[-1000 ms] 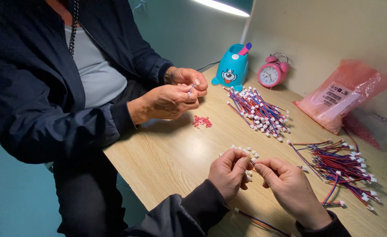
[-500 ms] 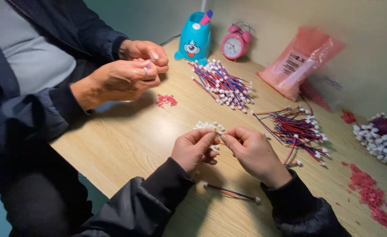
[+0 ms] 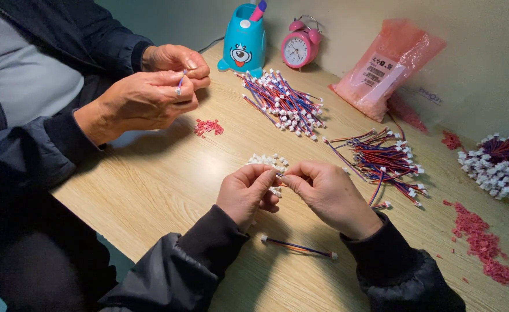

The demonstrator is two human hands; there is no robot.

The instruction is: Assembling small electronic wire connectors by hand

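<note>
Hands barely shifted since half second ago, same pinch kept over tabletop. Co-worker's hands opposite, busy on own wire. Wire bundles beyond, second bundle just right of hands. Left hand and right hand both pinch small wire at fingertips, touching. Loose wire lies near wrists.

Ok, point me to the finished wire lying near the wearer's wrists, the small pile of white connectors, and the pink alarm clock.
finished wire (image 3: 298,247), head view, middle of its length.
white connectors (image 3: 264,159), head view, top of pile.
pink alarm clock (image 3: 296,50), head view, dial face.
</note>
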